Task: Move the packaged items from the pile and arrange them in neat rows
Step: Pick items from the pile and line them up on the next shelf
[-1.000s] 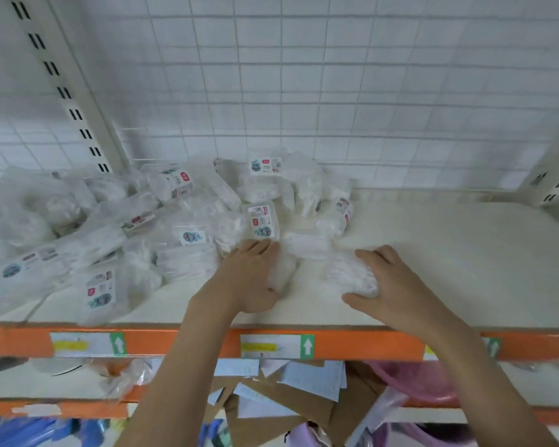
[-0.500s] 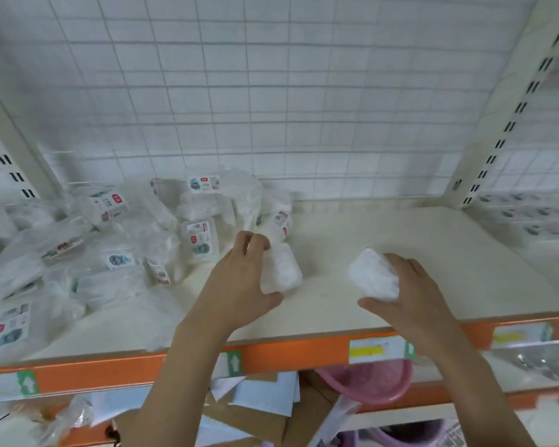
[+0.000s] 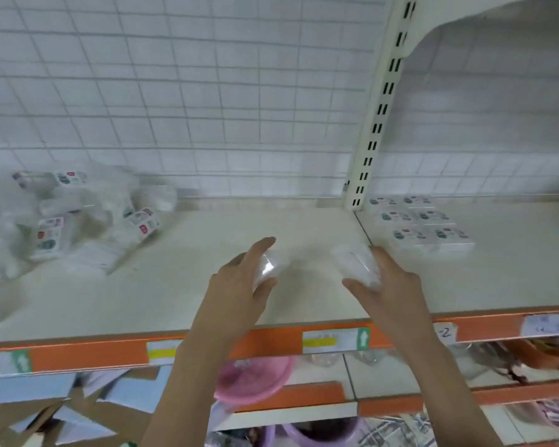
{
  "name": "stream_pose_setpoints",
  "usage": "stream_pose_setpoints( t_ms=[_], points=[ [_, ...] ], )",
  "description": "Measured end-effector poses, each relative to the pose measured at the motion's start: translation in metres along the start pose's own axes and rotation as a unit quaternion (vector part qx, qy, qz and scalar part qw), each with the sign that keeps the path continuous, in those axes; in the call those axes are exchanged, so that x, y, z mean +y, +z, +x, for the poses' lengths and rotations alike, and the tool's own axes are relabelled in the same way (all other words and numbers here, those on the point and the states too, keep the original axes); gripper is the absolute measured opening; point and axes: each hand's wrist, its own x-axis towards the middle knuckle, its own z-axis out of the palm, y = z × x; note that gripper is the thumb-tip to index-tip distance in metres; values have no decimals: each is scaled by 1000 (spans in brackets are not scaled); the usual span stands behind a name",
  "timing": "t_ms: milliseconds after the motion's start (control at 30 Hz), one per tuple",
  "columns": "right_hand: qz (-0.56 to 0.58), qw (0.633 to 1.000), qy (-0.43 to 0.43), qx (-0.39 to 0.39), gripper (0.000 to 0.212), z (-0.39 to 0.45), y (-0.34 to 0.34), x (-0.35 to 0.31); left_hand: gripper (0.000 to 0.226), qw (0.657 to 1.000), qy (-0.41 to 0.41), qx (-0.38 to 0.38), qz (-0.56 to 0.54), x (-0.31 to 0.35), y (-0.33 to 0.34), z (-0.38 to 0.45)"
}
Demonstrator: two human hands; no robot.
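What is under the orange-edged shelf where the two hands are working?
Under the orange-edged shelf, a lower shelf holds a pink plastic basin, clear glass items and loose papers. The forearms cover part of it.

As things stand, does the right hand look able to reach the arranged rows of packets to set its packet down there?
Probably yes. The right hand grips a packet just left of the rows of packets, with only bare shelf between them.

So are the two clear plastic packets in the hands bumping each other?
Apart. The head view shows bare cream shelf between left clear packet and right clear packet.
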Motion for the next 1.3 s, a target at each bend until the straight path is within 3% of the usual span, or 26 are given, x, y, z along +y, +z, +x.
stream_pose_setpoints(
  t_ms=[167,267,467,567,700,867,1100,1300],
  points=[
    [49,995,-73,-55,54,22,-8,32,56,996,-21,19,82,18,22,11],
    [58,991,-98,-69,55,35,-7,45,57,996,-14,47,70,21,35,21],
    [59,991,-76,-88,56,47,-13,66,67,1000,-5,-18,18,26,64,41],
    [52,993,-61,-86,61,49,-17,76,67,999,-2,-37,18,34,71,47],
    [-15,997,-53,-61,81,57,-27,92,83,997,8,-31,66,45,82,59],
    [-4,996,-83,-35,79,67,-52,125,95,997,-13,-36,70,75,101,69],
    [-2,993,-104,-59,69,72,-106,196,79,991,-21,-26,132,142,159,57],
    [7,991,-101,-90,76,78,-134,234,67,997,-34,-37,54,187,193,52]
  ],
)
